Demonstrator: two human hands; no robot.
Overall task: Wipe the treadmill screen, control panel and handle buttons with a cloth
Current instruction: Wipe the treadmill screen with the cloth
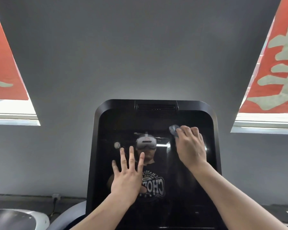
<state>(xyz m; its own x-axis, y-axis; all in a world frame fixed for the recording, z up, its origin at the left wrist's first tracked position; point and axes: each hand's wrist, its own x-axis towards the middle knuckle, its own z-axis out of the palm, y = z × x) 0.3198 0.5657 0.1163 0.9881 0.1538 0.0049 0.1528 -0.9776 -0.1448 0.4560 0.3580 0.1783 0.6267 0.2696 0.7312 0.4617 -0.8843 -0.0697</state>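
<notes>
Head-worn view of a large, glossy black treadmill screen (156, 205) with rounded upper corners, standing upright before a plain grey wall (140, 55). The right hand (190, 146) lies against the upper right part of the glass, its fingers curled over a small, crumpled grey-blue cloth (173, 130); the cloth is pressed to the screen and shows only past the fingertips, at the hand's upper left edge, the rest being hidden under the palm. The left hand (127, 178) lies flat on the lower left part of the screen, palm toward the glass, its four fingers straight and spread wide, holding nothing; whether the thumb touches the glass cannot be told. The two hands are well apart, the left lower than the right, and both bare forearms enter from the bottom edge of the frame. A dark slotted vent (155, 107) sits in the top edge of the black housing, above the glass. The dark glass mirrors the person, showing a white head-worn device (146, 141) and a black printed shirt (154, 185) between the two hands. On the wall, a red banner with pale characters (276, 63) hangs over a bright window to the right, and a second red banner (3, 68) hangs to the left. A white rounded machine shroud (20, 218) lies at the lower left, near a wall socket with a cable (56, 196).
</notes>
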